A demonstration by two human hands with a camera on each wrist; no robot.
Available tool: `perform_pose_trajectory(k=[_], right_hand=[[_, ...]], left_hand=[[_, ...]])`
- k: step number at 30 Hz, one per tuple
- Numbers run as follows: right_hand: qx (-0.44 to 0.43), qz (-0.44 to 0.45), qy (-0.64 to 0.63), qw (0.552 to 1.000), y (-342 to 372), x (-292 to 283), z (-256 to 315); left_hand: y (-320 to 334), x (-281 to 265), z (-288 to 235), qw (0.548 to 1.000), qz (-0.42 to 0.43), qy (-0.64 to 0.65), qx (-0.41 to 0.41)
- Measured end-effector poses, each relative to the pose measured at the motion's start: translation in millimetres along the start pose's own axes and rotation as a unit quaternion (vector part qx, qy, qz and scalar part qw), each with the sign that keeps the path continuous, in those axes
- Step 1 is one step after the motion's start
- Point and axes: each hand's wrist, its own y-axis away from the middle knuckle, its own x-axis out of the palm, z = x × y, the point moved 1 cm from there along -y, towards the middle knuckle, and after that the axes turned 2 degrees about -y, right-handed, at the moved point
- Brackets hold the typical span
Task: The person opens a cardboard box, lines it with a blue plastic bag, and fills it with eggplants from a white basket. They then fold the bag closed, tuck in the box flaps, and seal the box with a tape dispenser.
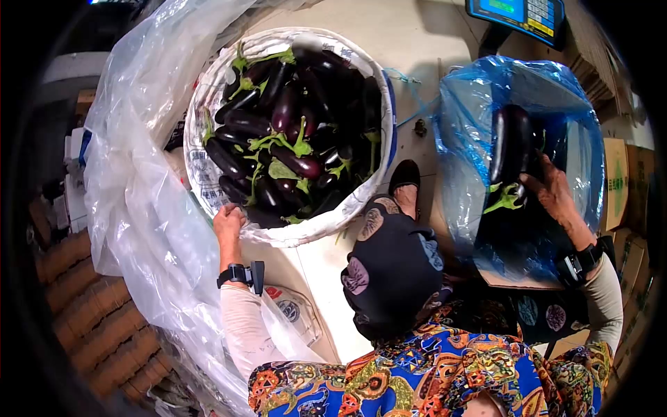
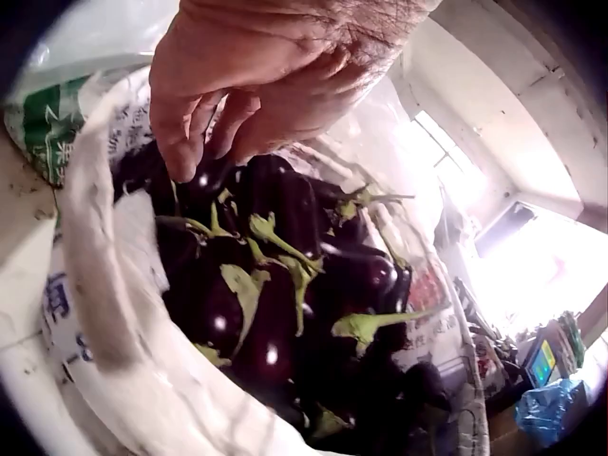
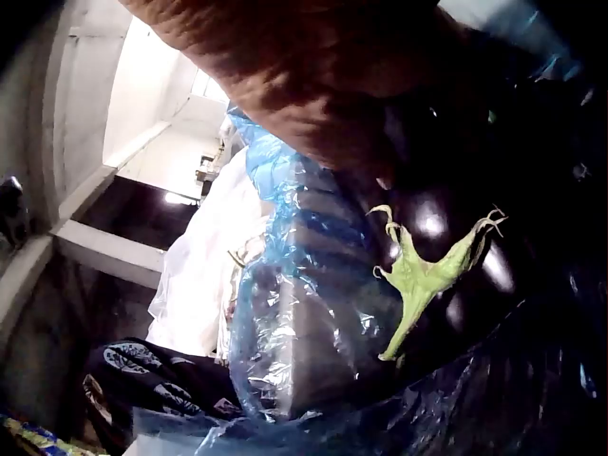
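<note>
Glossy dark purple eggplants (image 1: 285, 111) with green caps fill a round, white-lined basket (image 1: 306, 235). My left hand (image 1: 229, 224) is at the basket's near left rim. In the left wrist view its loosely bent fingers (image 2: 178, 157) hang over the eggplants and hold nothing. My right hand (image 1: 556, 198) reaches into a box lined with blue plastic (image 1: 462, 139), thumb at an eggplant (image 1: 511, 142) lying lengthwise there. A green cap (image 3: 423, 275) shows below that hand in the right wrist view. Its other fingertips are lost in shadow, so I cannot tell whether they grip an eggplant.
A large clear plastic sheet (image 1: 132, 174) drapes down the left side. Beyond the lined box stands a scale display (image 1: 511, 10). Stacked brown cardboard (image 1: 111, 313) lies at lower left, and my knee (image 1: 392, 267) and shoe (image 1: 405, 174) are between basket and box.
</note>
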Motion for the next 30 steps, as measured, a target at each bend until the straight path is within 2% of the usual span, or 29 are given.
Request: perform_pose_trajectory(k=[3, 4, 5, 7, 9, 13, 14, 17, 18, 19, 21, 24, 27, 28, 30], right_hand=[[0.008, 0.003, 0.008, 1.0, -0.5, -2.1, 1.3], [0.001, 0.003, 0.001, 1.0, -0.5, -1.8, -1.1], [-0.006, 0.001, -0.006, 1.0, -0.4, -2.2, -2.5], [0.008, 0.003, 0.012, 1.0, 0.9, -4.2, 2.2], [0.025, 0.014, 0.006, 1.0, 2.1, -7.4, 15.0], [0.015, -0.007, 0.008, 1.0, 3.0, -4.1, 10.6], [0.01, -0.007, 0.001, 1.0, 2.1, -3.7, 6.8], [0.01, -0.011, 0.011, 1.0, 2.0, -1.1, 3.0], [0.012, -0.009, 0.022, 1.0, 2.4, -1.2, 2.7], [0.003, -0.014, 0.021, 1.0, 2.7, -0.8, 2.6], [-0.013, -0.027, 0.016, 0.999, 2.5, 0.1, 3.1], [0.015, 0.005, 0.001, 1.0, -0.4, -2.6, 1.6], [-0.009, -0.005, -0.021, 1.0, -0.1, -1.7, -0.9], [0.029, -0.001, 0.003, 1.0, 4.5, -4.9, 13.3], [0.009, -0.026, 0.007, 1.0, 5.8, -0.6, 5.9]], left_hand=[[-4.5, -0.5, 2.3, 0.964, 0.047, -0.261, -0.031], [-5.7, 7.2, 2.5, 0.924, 0.065, -0.375, 0.036], [4.9, 20.3, -2.6, 0.893, 0.057, -0.421, 0.145], [10.4, 51.2, -8.2, 0.867, 0.085, -0.484, 0.084], [7.6, 72.8, 6.3, 0.835, 0.095, -0.536, 0.078], [0.6, 86.4, 16.0, 0.863, -0.018, -0.502, -0.044], [-6.1, 83.6, 21.6, 0.868, -0.009, -0.493, -0.058], [-16.1, 69.3, 22.5, 0.919, 0.047, -0.382, -0.092], [-24.4, 68.2, 36.6, 0.956, 0.031, -0.267, -0.113], [-20.5, 67.2, 37.9, 0.984, 0.088, -0.071, -0.141], [-18.2, 72.0, 36.3, 0.96, 0.111, 0.149, -0.209], [33.0, 86.5, -15.1, 0.958, 0.107, 0.215, -0.159], [26.0, 89.9, -8.0, 0.963, 0.103, 0.225, -0.105], [32.0, 89.7, -17.5, 0.969, 0.085, 0.218, -0.077], [28.1, 87.1, -23.5, 0.954, 0.096, 0.283, -0.022]])
